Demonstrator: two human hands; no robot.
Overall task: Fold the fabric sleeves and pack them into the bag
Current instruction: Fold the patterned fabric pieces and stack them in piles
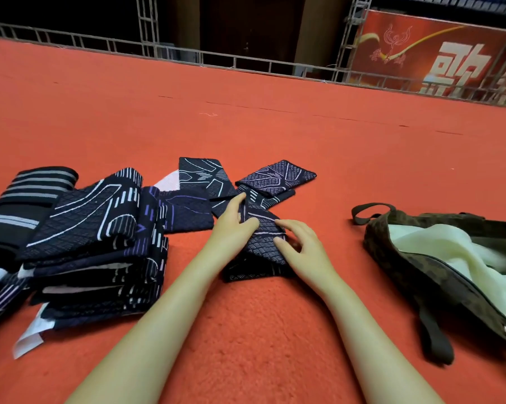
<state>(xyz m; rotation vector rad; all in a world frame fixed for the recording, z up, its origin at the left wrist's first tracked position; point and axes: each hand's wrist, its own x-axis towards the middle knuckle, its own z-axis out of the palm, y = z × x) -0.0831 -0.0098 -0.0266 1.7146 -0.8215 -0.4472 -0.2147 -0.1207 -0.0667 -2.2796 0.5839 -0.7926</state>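
Red carpet (246,126) bears dark sleeves (94,243) and a bag (420,272).

Looks like stage or event hall, not home. Wide red carpet (275,135) covers raised platform, running to far edge. Metal truss frames (146,27) of kind used for stage rigging stand along that edge, upright and horizontal sections joined. Beyond, dark unlit space. At far right, big red banner (438,53) with large pale characters and gold emblem, mounted behind truss. Work done on carpet itself: stack of folded dark sleeves (94,249) at left, open bag (438,269) at right.
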